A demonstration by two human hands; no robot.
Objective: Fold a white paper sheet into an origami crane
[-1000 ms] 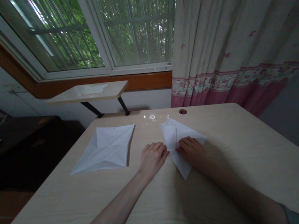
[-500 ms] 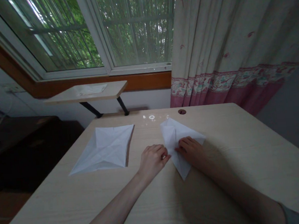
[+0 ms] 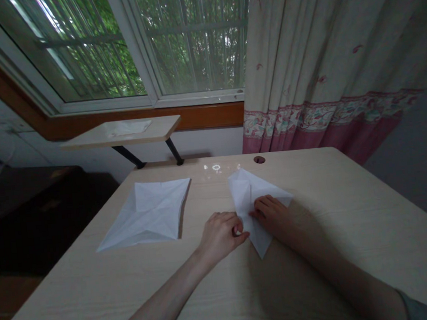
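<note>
A folded sheet of white paper (image 3: pixel 240 193) lies on the desk in front of me, one point toward me and another to the right. My right hand (image 3: pixel 274 216) rests on its right part, fingers bent and pressed onto the paper near its middle; the fingertips are partly hidden. At the paper's lower left edge is my left hand (image 3: pixel 224 230), its fingers curled and its thumb laid against the edge, with a small gap showing between thumb and forefinger. Left of this hand lies a second sheet of white paper (image 3: pixel 152 212), creased and opened out, with slightly raised edges.
The pale wooden desk (image 3: pixel 195 287) has a round cable hole (image 3: pixel 259 160) near its back edge. A small raised shelf (image 3: pixel 158 131) on black legs stands at the back left, with a thin white item (image 3: pixel 129 128) on it. A window and a patterned curtain (image 3: pixel 303 71) are behind.
My left hand has slid down along the left edge of the folded paper, its thumb moving away from the forefinger. My right hand stays in place on the paper.
</note>
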